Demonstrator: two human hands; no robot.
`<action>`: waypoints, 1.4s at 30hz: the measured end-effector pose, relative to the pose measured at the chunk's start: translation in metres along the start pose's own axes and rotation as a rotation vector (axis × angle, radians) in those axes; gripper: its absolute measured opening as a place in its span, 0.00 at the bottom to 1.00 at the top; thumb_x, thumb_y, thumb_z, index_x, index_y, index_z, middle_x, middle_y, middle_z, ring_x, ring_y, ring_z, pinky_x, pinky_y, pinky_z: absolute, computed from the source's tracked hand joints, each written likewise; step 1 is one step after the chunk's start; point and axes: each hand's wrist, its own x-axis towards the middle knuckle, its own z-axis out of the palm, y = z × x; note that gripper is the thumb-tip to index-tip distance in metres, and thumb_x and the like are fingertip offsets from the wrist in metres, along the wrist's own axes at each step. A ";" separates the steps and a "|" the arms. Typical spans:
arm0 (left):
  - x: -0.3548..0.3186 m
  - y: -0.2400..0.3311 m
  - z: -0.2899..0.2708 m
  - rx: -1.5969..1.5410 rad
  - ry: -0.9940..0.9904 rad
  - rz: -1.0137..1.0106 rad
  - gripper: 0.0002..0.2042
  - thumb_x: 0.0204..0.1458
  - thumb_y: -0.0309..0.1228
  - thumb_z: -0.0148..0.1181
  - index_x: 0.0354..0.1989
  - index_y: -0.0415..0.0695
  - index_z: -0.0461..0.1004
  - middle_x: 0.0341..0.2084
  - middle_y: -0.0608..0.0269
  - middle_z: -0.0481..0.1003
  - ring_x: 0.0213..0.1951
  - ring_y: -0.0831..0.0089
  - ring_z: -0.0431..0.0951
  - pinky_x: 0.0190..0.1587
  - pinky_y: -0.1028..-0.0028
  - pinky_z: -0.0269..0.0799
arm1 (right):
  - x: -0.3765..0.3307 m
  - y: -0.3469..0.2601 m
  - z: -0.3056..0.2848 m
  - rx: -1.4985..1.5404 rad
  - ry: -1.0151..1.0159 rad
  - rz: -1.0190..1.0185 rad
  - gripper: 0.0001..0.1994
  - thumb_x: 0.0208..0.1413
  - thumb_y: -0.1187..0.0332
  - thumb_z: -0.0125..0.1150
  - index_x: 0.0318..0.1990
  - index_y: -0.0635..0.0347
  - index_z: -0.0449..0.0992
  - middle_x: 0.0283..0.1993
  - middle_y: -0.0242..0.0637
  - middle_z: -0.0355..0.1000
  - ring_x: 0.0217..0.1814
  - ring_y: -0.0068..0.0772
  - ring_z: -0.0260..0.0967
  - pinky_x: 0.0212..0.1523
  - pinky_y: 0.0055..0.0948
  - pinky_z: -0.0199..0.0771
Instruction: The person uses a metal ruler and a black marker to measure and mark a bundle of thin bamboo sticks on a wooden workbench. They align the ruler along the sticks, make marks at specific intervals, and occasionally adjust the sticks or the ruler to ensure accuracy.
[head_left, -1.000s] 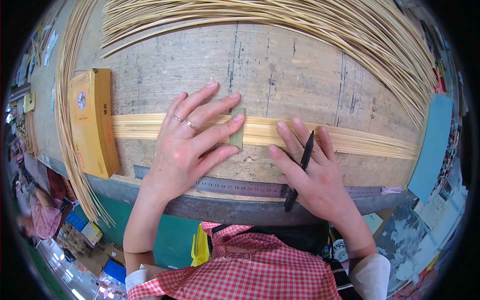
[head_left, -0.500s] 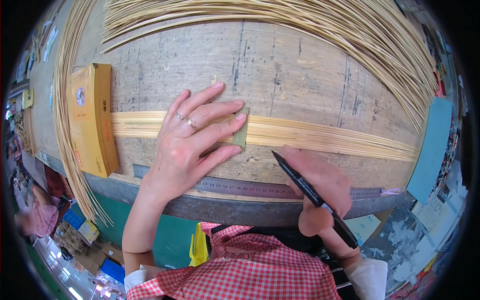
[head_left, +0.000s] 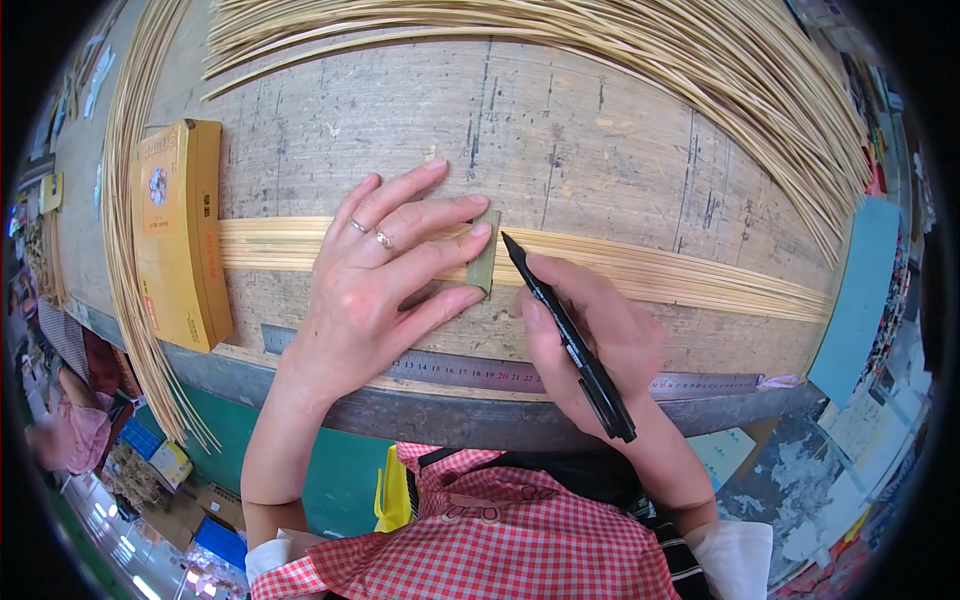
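A flat band of thin, pale bamboo-like strips runs side by side across the wooden bench. My left hand lies on the band with its fingers stretched out. Its fingertips press on a short, flat olive-green piece set crosswise over the strips. In my right hand is a black marker pen, gripped between thumb and fingers. The pen's tip points at the strips just right of the green piece; whether it touches them I cannot tell.
A yellow box sits over the band's left end. Along the bench's near edge lies a metal ruler. Long loose strips are heaped at the far side, and another bundle lies at the left. A blue-green board stands at the right.
My right hand has moved left and away from me, bringing the marker pen's tip from below the band up to the green piece's right edge. My left hand stays in place.
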 end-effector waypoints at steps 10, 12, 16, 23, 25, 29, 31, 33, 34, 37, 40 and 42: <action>0.001 -0.001 -0.001 0.000 -0.003 0.024 0.24 0.39 0.31 0.76 0.50 0.49 0.83 0.56 0.64 0.78 0.67 0.52 0.68 0.68 0.51 0.61 | 0.006 0.000 0.003 -0.045 0.016 -0.054 0.16 0.52 0.74 0.71 0.49 0.63 0.78 0.37 0.42 0.80 0.31 0.38 0.80 0.31 0.32 0.79; 0.001 0.000 -0.001 -0.001 -0.002 0.023 0.24 0.39 0.30 0.76 0.50 0.48 0.83 0.56 0.63 0.78 0.67 0.51 0.68 0.68 0.52 0.62 | 0.005 0.000 0.001 -0.062 0.002 -0.063 0.16 0.51 0.74 0.71 0.49 0.63 0.78 0.36 0.42 0.79 0.30 0.38 0.80 0.31 0.33 0.79; 0.002 0.000 -0.001 0.010 -0.006 0.027 0.24 0.38 0.29 0.76 0.50 0.48 0.83 0.56 0.63 0.78 0.68 0.51 0.67 0.68 0.52 0.62 | 0.002 -0.005 -0.003 -0.084 -0.036 -0.067 0.16 0.51 0.74 0.70 0.48 0.63 0.78 0.35 0.42 0.79 0.30 0.40 0.79 0.30 0.33 0.79; 0.001 0.001 -0.001 0.000 -0.001 0.022 0.24 0.39 0.29 0.76 0.50 0.48 0.83 0.56 0.63 0.78 0.68 0.52 0.66 0.68 0.53 0.63 | -0.013 -0.008 -0.005 0.008 -0.084 -0.062 0.16 0.52 0.74 0.70 0.49 0.63 0.77 0.33 0.44 0.79 0.29 0.39 0.80 0.30 0.32 0.79; 0.001 0.001 0.000 -0.003 -0.001 0.023 0.24 0.39 0.29 0.76 0.50 0.48 0.83 0.56 0.63 0.78 0.68 0.52 0.66 0.68 0.53 0.63 | -0.016 -0.008 -0.007 0.019 -0.090 -0.084 0.15 0.53 0.75 0.70 0.48 0.62 0.77 0.33 0.41 0.80 0.28 0.32 0.80 0.30 0.28 0.78; 0.001 0.000 0.000 -0.007 0.001 0.015 0.24 0.39 0.28 0.76 0.50 0.48 0.83 0.56 0.63 0.78 0.68 0.51 0.66 0.68 0.53 0.63 | -0.016 -0.009 -0.006 0.041 -0.048 -0.049 0.15 0.54 0.75 0.69 0.49 0.63 0.77 0.33 0.41 0.81 0.28 0.30 0.80 0.30 0.26 0.78; 0.001 0.001 0.000 -0.012 0.001 0.012 0.24 0.39 0.28 0.76 0.50 0.48 0.83 0.56 0.63 0.78 0.68 0.51 0.65 0.68 0.53 0.63 | -0.006 -0.009 -0.009 -0.036 -0.047 -0.042 0.14 0.56 0.75 0.68 0.50 0.64 0.77 0.33 0.40 0.81 0.28 0.29 0.80 0.31 0.25 0.78; 0.001 0.001 0.000 -0.016 0.001 0.011 0.24 0.39 0.28 0.76 0.50 0.48 0.83 0.57 0.63 0.78 0.68 0.50 0.65 0.68 0.53 0.63 | 0.000 -0.007 -0.006 -0.006 -0.009 -0.026 0.15 0.54 0.75 0.69 0.49 0.63 0.77 0.35 0.42 0.80 0.29 0.36 0.79 0.30 0.29 0.78; 0.001 0.001 0.000 -0.015 0.000 0.013 0.24 0.39 0.28 0.76 0.50 0.48 0.83 0.57 0.63 0.78 0.68 0.50 0.65 0.68 0.53 0.63 | 0.003 -0.006 -0.003 0.009 0.010 -0.019 0.15 0.53 0.75 0.69 0.49 0.63 0.77 0.35 0.42 0.79 0.29 0.39 0.79 0.29 0.31 0.78; 0.001 0.001 0.000 -0.008 0.000 0.016 0.24 0.39 0.28 0.75 0.50 0.48 0.83 0.56 0.63 0.78 0.68 0.51 0.65 0.68 0.53 0.63 | 0.005 -0.002 0.003 0.009 0.038 -0.038 0.15 0.52 0.75 0.69 0.48 0.63 0.78 0.35 0.42 0.79 0.29 0.39 0.79 0.29 0.32 0.78; 0.000 0.001 0.000 0.000 0.000 0.015 0.24 0.39 0.28 0.76 0.50 0.48 0.83 0.56 0.63 0.78 0.68 0.51 0.66 0.68 0.53 0.63 | 0.004 -0.001 0.003 -0.018 0.031 -0.074 0.14 0.52 0.76 0.69 0.47 0.63 0.78 0.33 0.42 0.78 0.28 0.39 0.79 0.29 0.32 0.78; 0.001 0.001 0.000 -0.001 0.002 0.012 0.24 0.39 0.28 0.76 0.50 0.48 0.83 0.56 0.64 0.78 0.68 0.51 0.66 0.68 0.53 0.63 | 0.001 -0.003 0.002 -0.023 0.005 -0.073 0.14 0.52 0.76 0.69 0.47 0.63 0.78 0.31 0.42 0.78 0.27 0.40 0.78 0.28 0.33 0.78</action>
